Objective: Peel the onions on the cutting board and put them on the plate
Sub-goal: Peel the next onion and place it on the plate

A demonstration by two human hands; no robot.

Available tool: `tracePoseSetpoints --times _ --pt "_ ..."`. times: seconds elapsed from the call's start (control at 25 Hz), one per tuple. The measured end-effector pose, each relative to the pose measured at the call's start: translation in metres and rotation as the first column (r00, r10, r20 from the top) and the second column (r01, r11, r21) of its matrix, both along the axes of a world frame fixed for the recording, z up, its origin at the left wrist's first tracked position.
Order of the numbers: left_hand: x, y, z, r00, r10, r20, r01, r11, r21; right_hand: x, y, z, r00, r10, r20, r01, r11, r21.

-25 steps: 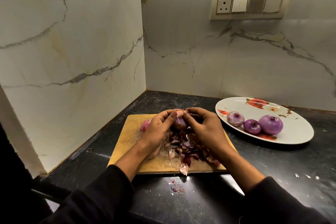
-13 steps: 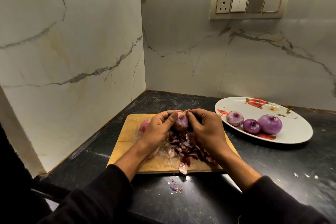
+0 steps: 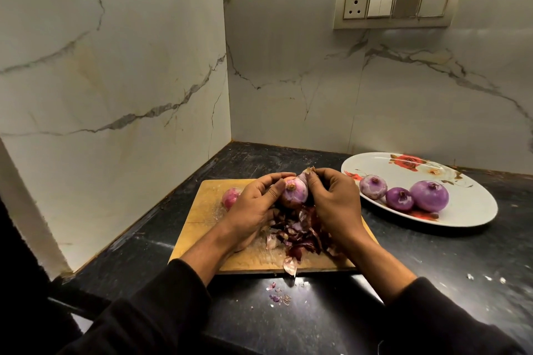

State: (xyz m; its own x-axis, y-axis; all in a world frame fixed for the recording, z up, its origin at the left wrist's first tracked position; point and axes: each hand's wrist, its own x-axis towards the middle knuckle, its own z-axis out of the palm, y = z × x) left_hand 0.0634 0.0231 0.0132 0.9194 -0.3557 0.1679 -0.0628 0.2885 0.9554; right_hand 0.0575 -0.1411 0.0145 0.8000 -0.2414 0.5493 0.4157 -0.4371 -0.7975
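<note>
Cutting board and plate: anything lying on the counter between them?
No. Head view shows bare black counter between the cutting board and the plate.

Both forearms are extended forward from dark sleeves pushed back above the wrists, and they converge toward the middle. The left hand (image 3: 253, 207) is seen from the back, its fingers curled round the onion (image 3: 294, 194), with the thumb laid along the near side. The right hand (image 3: 334, 204) is set just beside it, back turned toward the camera, fingers bent inward. A strip of skin (image 3: 306, 174) at the onion's top is pinched by the right fingertips (image 3: 315, 175). Both wrists are held raised.
</note>
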Motion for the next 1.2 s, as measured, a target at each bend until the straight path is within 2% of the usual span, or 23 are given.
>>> tracePoseSetpoints --times 0.24,0.36,0.52,0.84,1.2 --pt "-0.004 0.002 0.005 0.997 -0.072 -0.041 0.068 0.993 -0.096 0.005 -0.007 -0.001 0.992 0.042 -0.115 -0.015 0.975 0.222" --pt "0.000 0.004 0.004 0.997 -0.051 -0.059 0.042 0.989 -0.145 0.004 -0.011 -0.001 0.994 -0.063 -0.084 0.063 0.998 -0.004" --pt "0.003 0.006 0.004 0.996 0.016 -0.088 -0.032 0.983 -0.182 -0.002 -0.004 0.004 0.991 0.006 -0.136 -0.035 0.977 -0.209" --pt "0.000 0.005 0.005 0.992 0.034 -0.120 -0.050 0.989 -0.139 -0.009 -0.001 0.007 0.986 0.147 -0.073 -0.153 0.985 -0.082" --pt "0.000 0.002 0.004 0.994 0.049 -0.099 -0.060 0.992 -0.114 -0.012 0.001 0.007 0.999 0.053 -0.001 -0.053 0.984 -0.169"
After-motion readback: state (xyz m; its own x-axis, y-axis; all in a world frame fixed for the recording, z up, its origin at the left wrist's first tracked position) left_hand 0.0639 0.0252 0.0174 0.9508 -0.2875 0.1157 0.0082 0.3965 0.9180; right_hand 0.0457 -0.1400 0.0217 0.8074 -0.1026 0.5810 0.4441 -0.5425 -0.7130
